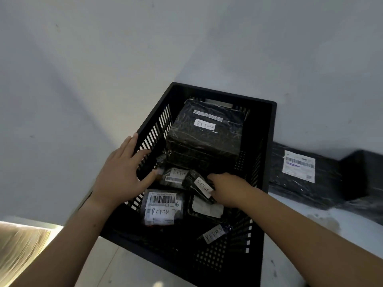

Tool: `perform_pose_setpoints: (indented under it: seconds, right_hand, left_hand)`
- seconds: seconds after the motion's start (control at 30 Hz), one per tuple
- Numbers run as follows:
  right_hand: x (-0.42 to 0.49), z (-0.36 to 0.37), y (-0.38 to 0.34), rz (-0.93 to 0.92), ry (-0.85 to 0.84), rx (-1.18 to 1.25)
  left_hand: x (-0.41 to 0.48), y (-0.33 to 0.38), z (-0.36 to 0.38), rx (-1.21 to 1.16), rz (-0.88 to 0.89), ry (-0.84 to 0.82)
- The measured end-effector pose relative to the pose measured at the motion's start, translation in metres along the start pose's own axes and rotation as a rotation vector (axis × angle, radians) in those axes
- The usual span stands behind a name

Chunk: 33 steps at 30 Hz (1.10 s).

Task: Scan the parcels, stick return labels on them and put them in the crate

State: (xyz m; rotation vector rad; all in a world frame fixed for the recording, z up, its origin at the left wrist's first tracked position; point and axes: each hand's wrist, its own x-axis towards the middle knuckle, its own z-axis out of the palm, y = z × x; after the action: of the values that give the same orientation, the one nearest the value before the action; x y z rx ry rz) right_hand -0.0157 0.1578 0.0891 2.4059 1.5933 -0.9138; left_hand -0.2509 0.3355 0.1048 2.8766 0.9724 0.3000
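A black slatted crate (267, 129) stands in the middle, holding several black-wrapped parcels with white RETURN labels. The largest parcel (205, 137) sits at the back of the crate. A flat parcel with a barcode (161, 210) lies near the front left. My right hand (228, 189) reaches inside the crate and holds a small labelled parcel (196, 185) above the others. My left hand (122, 172) rests on the crate's left rim, fingers spread over the slatted wall.
Right of the crate, a flat black parcel with a white shipping label (300, 168) lies on the surface, with another dark bundle (360, 177) beside it. A pale wall rises behind. A light-coloured object (18, 249) shows at the lower left.
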Motion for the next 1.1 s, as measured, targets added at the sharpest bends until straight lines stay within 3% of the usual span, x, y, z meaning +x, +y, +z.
perform_pose_setpoints:
  seconds: [0.1,0.2,0.27,0.4,0.5,0.6,0.7,0.8,0.9,1.03,1.1]
  right_hand:
    - [-0.045,-0.008,0.006,-0.142,0.239,-0.043]
    - [-0.095,0.000,0.031,-0.257,0.510,0.004]
    - [-0.129,0.013,0.053,-0.250,0.540,0.040]
    - [-0.189,0.046,0.095,-0.215,0.412,0.300]
    - [-0.229,0.080,0.133,-0.102,0.262,0.386]
    - [-0.269,0.114,0.177,-0.002,0.143,0.551]
    - [-0.303,0.149,0.223,0.091,0.112,0.690]
    - [-0.331,0.184,0.271,0.161,0.152,0.735]
    - [-0.350,0.204,0.322,0.267,0.368,0.728]
    - [-0.357,0.217,0.395,0.525,0.867,0.713]
    - [-0.355,0.225,0.430,0.727,0.881,0.673]
  left_hand:
    - [0.000,0.020,0.001,-0.175,-0.053,0.000]
    - [-0.011,0.086,0.004,-0.471,-0.073,-0.072]
    - [-0.025,0.149,0.005,-0.623,-0.063,-0.153]
    - [-0.049,0.254,0.007,-0.815,0.001,-0.233]
    - [-0.058,0.294,0.013,-0.697,0.012,-0.290]
    - [-0.060,0.303,0.029,-0.394,0.077,-0.208]
    - [-0.056,0.300,0.044,-0.142,0.159,-0.142]
    - [-0.052,0.311,0.053,-0.073,0.108,-0.057]
    - [-0.055,0.336,0.059,-0.138,0.008,-0.019]
    - [-0.075,0.401,0.075,-0.309,0.051,-0.141]
    - [-0.091,0.435,0.088,-0.387,0.091,-0.232]
